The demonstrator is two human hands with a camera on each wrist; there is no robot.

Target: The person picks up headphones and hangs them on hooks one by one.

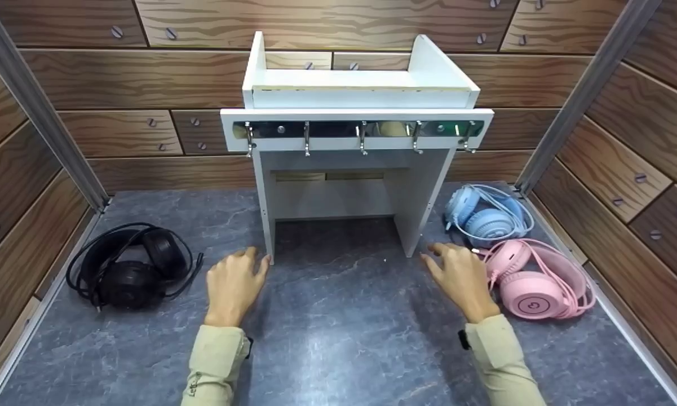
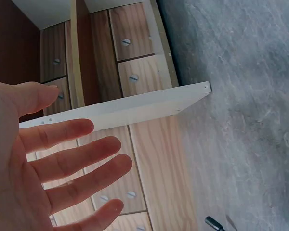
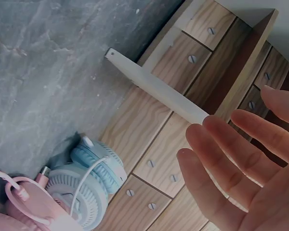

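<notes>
A white shelf rack (image 1: 361,99) stands upright on the grey table, with a row of metal hooks (image 1: 307,140) along its front rail. My left hand (image 1: 234,287) is near the foot of its left side panel. In the left wrist view the fingers of that hand (image 2: 62,168) are spread beside the panel (image 2: 144,107), holding nothing. On the other side, my right hand (image 1: 461,282) hovers by the right panel's foot. The right wrist view has its fingers extended (image 3: 250,168) and the palm bare. Whether either hand touches the rack, I cannot tell.
Black headphones (image 1: 128,285) with a coiled cable lie on the left. To the right, pink headphones (image 1: 532,293) lie just outside the right hand, with light-blue headphones (image 1: 489,224) behind them. Wood-patterned walls (image 1: 146,82) enclose the table at the back and sides.
</notes>
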